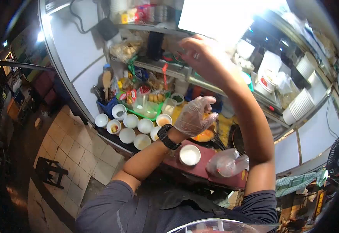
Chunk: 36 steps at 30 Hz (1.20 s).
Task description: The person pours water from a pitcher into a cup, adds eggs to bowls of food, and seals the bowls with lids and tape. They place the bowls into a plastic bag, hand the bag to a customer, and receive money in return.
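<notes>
My left hand [196, 116], in a clear plastic glove with a black watch [169, 136] at the wrist, hangs over the counter. Its fingers are curled but apart, with nothing seen in them. Beneath it is a pan of orange food [203, 135], partly hidden by the hand. Bare and raised, my right hand [196, 48] is near the upper shelf, its fingers bent; whether it holds anything is hidden by blur and glare. White bowls [145, 126] stand in rows left of the gloved hand. A white bowl [190, 155] sits on the red counter edge [173, 162].
A green tray [152, 116] holds containers behind the bowls. Clear plastic bottles [225, 163] lie at the counter's front right. Stacked white cups [298, 106] stand on the right shelf. A black fan [337, 157] is at far right, and a dark stool [50, 172] on the floor at left.
</notes>
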Each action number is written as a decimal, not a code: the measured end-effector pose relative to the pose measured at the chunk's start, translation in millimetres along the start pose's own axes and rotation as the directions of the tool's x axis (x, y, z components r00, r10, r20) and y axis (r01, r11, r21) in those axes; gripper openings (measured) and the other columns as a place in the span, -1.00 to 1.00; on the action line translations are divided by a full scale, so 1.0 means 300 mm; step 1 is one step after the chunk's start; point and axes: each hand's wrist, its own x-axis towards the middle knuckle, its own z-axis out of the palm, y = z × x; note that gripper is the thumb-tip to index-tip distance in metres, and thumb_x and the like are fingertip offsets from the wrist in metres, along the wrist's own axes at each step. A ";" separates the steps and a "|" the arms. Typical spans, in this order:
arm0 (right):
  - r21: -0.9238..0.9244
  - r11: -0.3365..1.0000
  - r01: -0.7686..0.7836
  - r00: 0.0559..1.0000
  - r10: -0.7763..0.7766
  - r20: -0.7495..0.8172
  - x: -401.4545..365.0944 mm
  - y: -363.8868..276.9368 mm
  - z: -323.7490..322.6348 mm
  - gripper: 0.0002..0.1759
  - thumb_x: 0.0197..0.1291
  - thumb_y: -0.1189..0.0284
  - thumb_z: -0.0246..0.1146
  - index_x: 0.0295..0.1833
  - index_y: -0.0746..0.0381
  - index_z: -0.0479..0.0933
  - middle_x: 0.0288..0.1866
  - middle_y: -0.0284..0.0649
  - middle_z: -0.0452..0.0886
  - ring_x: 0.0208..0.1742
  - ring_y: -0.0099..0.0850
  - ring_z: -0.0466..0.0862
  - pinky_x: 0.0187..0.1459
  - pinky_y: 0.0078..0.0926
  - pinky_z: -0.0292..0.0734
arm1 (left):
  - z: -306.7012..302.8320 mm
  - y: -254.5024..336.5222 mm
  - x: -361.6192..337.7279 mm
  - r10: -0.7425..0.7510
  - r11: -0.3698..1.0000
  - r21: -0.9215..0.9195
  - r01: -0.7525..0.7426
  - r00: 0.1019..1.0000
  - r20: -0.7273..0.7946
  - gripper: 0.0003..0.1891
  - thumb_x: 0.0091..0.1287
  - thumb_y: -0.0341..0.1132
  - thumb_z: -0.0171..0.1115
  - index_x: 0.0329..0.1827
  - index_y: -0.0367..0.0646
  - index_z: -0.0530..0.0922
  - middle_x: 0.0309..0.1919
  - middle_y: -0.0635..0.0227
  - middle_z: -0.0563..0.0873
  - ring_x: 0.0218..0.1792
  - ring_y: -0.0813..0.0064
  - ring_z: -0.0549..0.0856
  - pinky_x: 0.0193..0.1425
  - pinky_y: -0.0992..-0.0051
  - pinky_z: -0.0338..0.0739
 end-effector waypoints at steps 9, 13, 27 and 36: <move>-0.625 0.764 -0.161 0.987 0.142 -0.081 0.483 0.084 0.418 -0.81 0.37 0.46 0.21 -0.20 0.31 0.71 -0.19 0.08 0.72 -0.20 0.00 0.83 -0.18 -0.17 0.81 | -0.286 -0.526 0.044 -0.351 0.242 -0.948 0.207 0.930 0.113 -0.74 0.60 -0.23 0.34 0.19 -0.16 0.63 -0.15 0.37 0.79 -0.23 0.56 0.74 -0.05 0.48 0.66; -0.679 0.733 -0.035 0.991 -0.064 -0.121 0.106 -0.247 0.348 -0.68 0.28 0.45 0.26 0.07 0.41 0.63 -0.13 -0.04 0.64 -0.28 -0.32 0.77 -0.39 -0.40 0.72 | -0.600 -0.297 0.148 -0.403 -0.055 -0.965 0.256 0.879 0.256 -0.31 0.66 0.19 0.07 0.51 -0.28 0.40 0.26 0.01 0.68 0.26 0.16 0.71 0.40 0.13 0.60; 0.528 0.621 -0.580 0.727 0.686 -0.008 -0.729 -0.239 -0.288 -0.79 0.44 0.37 0.44 0.01 0.30 0.74 -0.17 -0.28 0.80 -0.15 -0.53 0.76 -0.10 -0.52 0.67 | 0.132 0.030 0.029 0.498 0.783 -0.621 -0.026 0.624 0.602 -0.27 0.35 0.02 0.54 0.39 -0.29 0.46 0.09 0.12 0.64 0.15 0.02 0.64 0.22 0.10 0.55; 0.156 0.863 -0.481 0.876 0.481 0.036 -1.122 -0.048 -0.324 -0.88 0.24 0.49 0.54 -0.14 0.26 0.79 -0.24 -0.21 0.75 -0.20 -0.31 0.75 -0.11 -0.35 0.63 | 0.555 -0.069 -0.010 0.383 0.751 0.014 -0.660 0.453 0.805 -0.92 0.25 -0.19 0.41 -0.22 0.27 0.79 0.04 0.32 0.65 0.10 -0.01 0.60 0.08 0.02 0.54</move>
